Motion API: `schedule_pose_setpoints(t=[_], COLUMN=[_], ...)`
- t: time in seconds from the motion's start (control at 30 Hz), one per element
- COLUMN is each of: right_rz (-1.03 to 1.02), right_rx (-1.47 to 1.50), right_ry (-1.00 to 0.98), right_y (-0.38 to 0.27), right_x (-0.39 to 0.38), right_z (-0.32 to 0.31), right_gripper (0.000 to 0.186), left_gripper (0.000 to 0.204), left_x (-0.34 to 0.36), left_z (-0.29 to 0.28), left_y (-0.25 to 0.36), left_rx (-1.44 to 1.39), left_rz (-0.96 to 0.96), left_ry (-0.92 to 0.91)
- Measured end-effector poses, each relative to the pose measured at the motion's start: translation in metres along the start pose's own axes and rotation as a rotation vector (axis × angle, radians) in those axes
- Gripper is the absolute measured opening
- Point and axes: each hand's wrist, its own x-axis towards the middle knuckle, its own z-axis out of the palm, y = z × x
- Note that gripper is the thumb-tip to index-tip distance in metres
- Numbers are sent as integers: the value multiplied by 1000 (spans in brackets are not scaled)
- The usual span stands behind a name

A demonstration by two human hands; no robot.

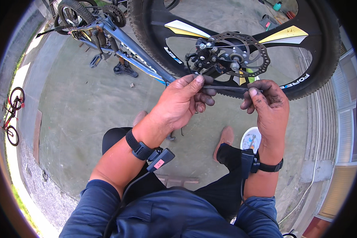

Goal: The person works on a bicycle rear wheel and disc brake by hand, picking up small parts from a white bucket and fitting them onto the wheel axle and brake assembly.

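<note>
At six o'clock from the disc brake rotor (264, 58), the left hand (183, 97) and right hand (270, 97) pinch a thin black cable (228, 87) between them. Smudged fingertips (253, 92) could let it slip; sharp bending could kink it.

Found bold white capital lettering (299, 81), with a touch of blue among the white, along the lower right rim of the black bicycle wheel (230, 22). Spotted a shorter run of white-and-blue lettering (173, 54) at the left side of the same rim, set at a slant. Made out large white lettering (138, 60) along the blue frame tube (114, 41) left of the wheel, too foreshortened for sure reading. Noticed a small pink sticker (159, 164) with short dark characters on the black device (168, 155) strapped at the left wrist (148, 135), too small for certain reading.
</note>
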Motion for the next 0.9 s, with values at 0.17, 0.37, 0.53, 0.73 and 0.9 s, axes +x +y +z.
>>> schedule_pose_setpoints(t=[0.17, 0.37, 0.53, 0.73, 0.9], right_rz=[-80, -152, -161, -205, -219], right_rx=[124, 179, 147, 129, 55], right_ry=[80, 108, 104, 66, 77], right_y=[13, 16, 10, 1, -13], right_x=[5, 11, 20, 23, 24], right_z=[-5, -11, -9, -2, 7], right_gripper=[17, 28, 28, 26, 22], left_gripper=[27, 25, 23, 24, 27], left_x=[11, 25, 30, 32, 31], left_z=[7, 15, 16, 13, 17], left_y=[10, 5, 1, 4, 1], left_rx=[-51, -94, -115, -129, -228], left_rz=[-46, -89, -96, -84, -123], left_ry=[-39, -48, -26, -71, -41])
